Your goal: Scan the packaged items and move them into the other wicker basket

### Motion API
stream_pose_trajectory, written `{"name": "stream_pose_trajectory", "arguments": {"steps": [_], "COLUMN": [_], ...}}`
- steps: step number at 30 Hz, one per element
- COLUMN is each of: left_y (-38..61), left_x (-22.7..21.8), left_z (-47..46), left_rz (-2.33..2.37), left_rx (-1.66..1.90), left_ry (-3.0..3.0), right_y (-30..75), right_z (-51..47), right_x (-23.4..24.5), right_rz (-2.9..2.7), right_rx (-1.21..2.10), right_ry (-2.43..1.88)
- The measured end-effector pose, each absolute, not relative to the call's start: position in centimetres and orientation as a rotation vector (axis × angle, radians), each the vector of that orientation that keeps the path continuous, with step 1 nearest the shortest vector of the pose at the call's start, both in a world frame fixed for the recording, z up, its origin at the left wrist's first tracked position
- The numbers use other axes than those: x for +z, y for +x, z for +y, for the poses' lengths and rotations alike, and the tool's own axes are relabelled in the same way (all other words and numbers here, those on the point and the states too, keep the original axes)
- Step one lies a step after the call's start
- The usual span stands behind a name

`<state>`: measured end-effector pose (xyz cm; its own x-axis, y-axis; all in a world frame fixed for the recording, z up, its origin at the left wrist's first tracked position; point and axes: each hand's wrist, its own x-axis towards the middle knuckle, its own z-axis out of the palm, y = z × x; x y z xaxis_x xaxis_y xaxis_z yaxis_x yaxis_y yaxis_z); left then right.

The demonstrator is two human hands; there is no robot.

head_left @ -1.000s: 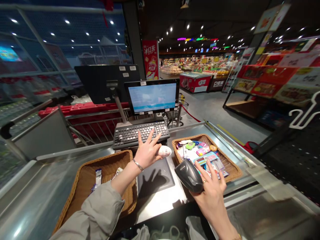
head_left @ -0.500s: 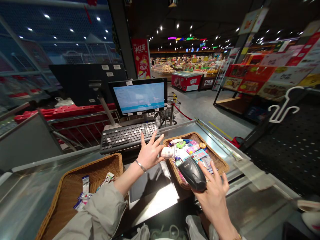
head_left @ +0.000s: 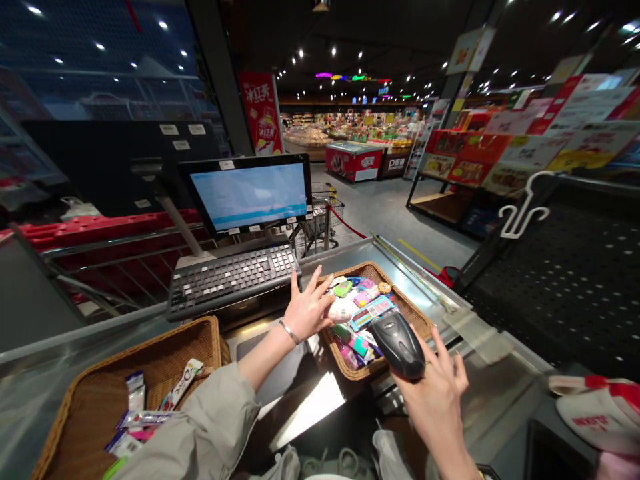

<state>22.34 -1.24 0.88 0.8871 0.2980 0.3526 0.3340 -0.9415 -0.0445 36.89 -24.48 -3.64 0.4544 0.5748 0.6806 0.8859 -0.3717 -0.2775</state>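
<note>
My left hand (head_left: 307, 312) pinches a small white rounded package (head_left: 341, 310) between thumb and fingers at the left rim of the right wicker basket (head_left: 416, 320). Printing shows on the package, but its kind is unclear. Small colourful packets fill that basket, among them a light-blue pack (head_left: 371, 313) and a green item (head_left: 343, 289). Wrapped around a black handheld barcode scanner (head_left: 399, 345), my right hand (head_left: 433, 387) is over the basket's near right side. The scanner's head points left and away from me, toward the packets.
A keyboard (head_left: 233, 277) and a lit monitor (head_left: 250, 195) stand beyond my left hand. At lower left, a second wicker basket (head_left: 83, 393) holds several wrapped bars, including a Dove bar (head_left: 183, 383). A white hook (head_left: 524, 207) hangs on the black panel at right.
My view has turned to the right. The white package has moved a little inward over the right basket with my left hand. The scanner has shifted toward the basket's near right side, uncovering more packets.
</note>
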Motion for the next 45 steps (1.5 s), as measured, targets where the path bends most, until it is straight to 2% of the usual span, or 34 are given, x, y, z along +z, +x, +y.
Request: {"name": "stream_pose_trajectory", "arguments": {"steps": [11, 23, 39, 45], "left_y": [24.6, 21.9, 11.4, 4.5], "left_x": [-1.0, -1.0, 0.1, -0.5], "left_z": [-2.6, -2.1, -2.7, -3.7], "left_rz": [-0.337, -0.481, -0.872, -1.134], "left_rx": [-0.441, -0.490, -0.550, -0.509], "left_ry": [-3.034, -3.015, -2.906, -2.791], "right_y": [37.8, 37.1, 32.7, 28.9], "right_z": [-25.3, -24.0, -19.9, -17.4], "right_x": [-3.6, -3.8, -4.2, -3.9], "right_rz": [-1.186, -1.258, -1.539, -1.655], "right_rx": [-0.570, -0.557, -0.591, -0.472], "right_ry": [-2.115, -2.046, -1.847, -1.757]}}
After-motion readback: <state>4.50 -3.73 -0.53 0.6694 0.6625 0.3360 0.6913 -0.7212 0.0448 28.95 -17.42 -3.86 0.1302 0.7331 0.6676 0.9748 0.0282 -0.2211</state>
